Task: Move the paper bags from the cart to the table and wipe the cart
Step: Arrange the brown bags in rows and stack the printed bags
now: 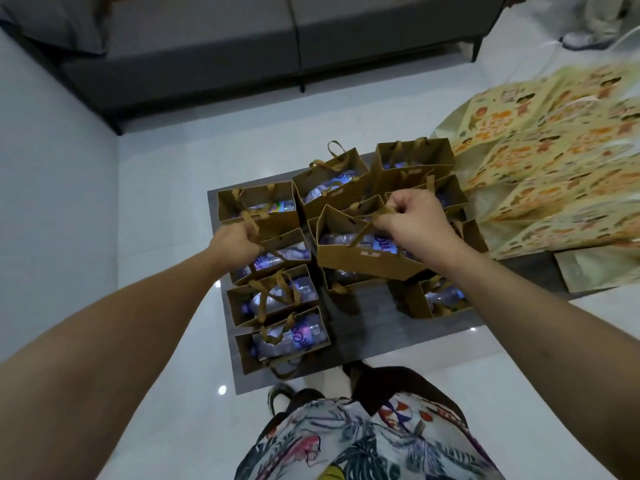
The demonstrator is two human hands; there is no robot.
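The right grip (412, 216) is clenched around the ribbon handles of one brown paper bag (360, 251), and this bag is tilted and seems raised a little above the others near the middle of the grey counter (374, 327). A plastic bottle with a purple label lies inside it. The left grip (239, 242) pinches the handle of a second bag (277, 252) in the left column; this bag stands on the counter between its neighbours.

The other paper bags (280, 337) stand close together on the same counter: a column of them at the left, some at the far side, and some at the right, partly hidden behind the right forearm. Each open bag shows a bottle lying in it. Whether this low grey surface is the cart or the table, I cannot tell.

At the right edge of the counter lies a pile of larger yellow bags with orange printed pictures (554, 161), touching the far brown bags. Behind the counter stands a grey sofa (242, 39) on the glossy white floor (156, 188). At the bottom the person's patterned shorts (363, 441) are visible.
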